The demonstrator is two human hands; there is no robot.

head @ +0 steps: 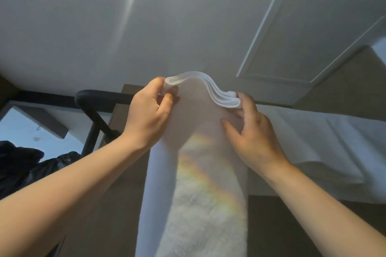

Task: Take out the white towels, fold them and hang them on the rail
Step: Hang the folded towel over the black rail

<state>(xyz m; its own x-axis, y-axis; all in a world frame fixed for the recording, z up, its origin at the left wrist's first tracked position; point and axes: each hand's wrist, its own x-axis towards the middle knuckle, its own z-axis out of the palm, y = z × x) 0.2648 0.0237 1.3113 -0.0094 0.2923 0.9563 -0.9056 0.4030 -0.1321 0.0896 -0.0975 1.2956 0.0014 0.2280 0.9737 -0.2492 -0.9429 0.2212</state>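
White terry fills the middle of the view: a folded white towel (pixel 194 183) hangs lengthwise from both hands, its layered top edge raised in a hump between them and its long body dropping out of the bottom of the frame (a faint rainbow streak of light crosses its front).

The left hand (pixel 146 117) pinches the upper left corner of the fold, fingertips curled round the stacked edges. The right hand (pixel 254 135) grips the upper right end, its thumb (pixel 227 125) lying on the towel's front face and the other fingers wrapped behind the edge. The two hands are apart, one at each end of the top fold.

Behind the left hand a black rail (pixel 98 98) with a rounded end runs level and disappears behind the towel. To the right, at about the same height, a second white towel (pixel 313 137) lies spread flat and wide; what bears it is hidden. Dark clothing (pixel 25 165) is bunched at the lower left. A pale wall (pixel 83 27) and a panelled door (pixel 302 37) stand beyond.
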